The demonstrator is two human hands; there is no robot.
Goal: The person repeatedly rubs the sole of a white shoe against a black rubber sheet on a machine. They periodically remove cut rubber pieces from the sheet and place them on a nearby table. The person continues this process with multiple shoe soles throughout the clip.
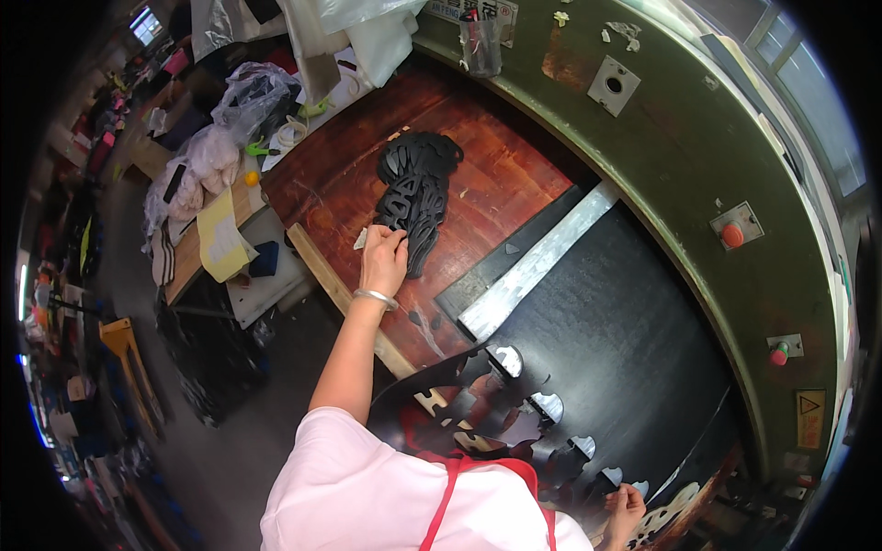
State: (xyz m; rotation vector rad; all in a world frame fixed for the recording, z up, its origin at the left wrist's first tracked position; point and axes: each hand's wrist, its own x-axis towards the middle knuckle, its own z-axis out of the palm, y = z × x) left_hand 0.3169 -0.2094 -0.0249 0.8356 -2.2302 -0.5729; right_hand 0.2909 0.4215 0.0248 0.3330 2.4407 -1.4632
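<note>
On the reddish-brown board lies a heaped stack of black cut-out pieces (413, 188), thin and flat with openwork shapes. My left hand (384, 259) reaches to its near left side, fingers pinched at the edge of the pieces. A small pale scrap (360, 239) sits beside these fingers. At the lower right, my right hand (627, 507) is closed near the edge of a black sheet with cut-out holes (478, 395); what its fingers hold is too small to tell. Pale half-round shapes (548, 407) show along that sheet.
A metal bar (542, 262) crosses the black work surface (625, 321). Beyond curves a green machine body (661, 147) with a red button (732, 235) and a green-and-red knob (779, 354). To the left, a side table holds yellow paper (220, 237) and plastic bags (257, 96).
</note>
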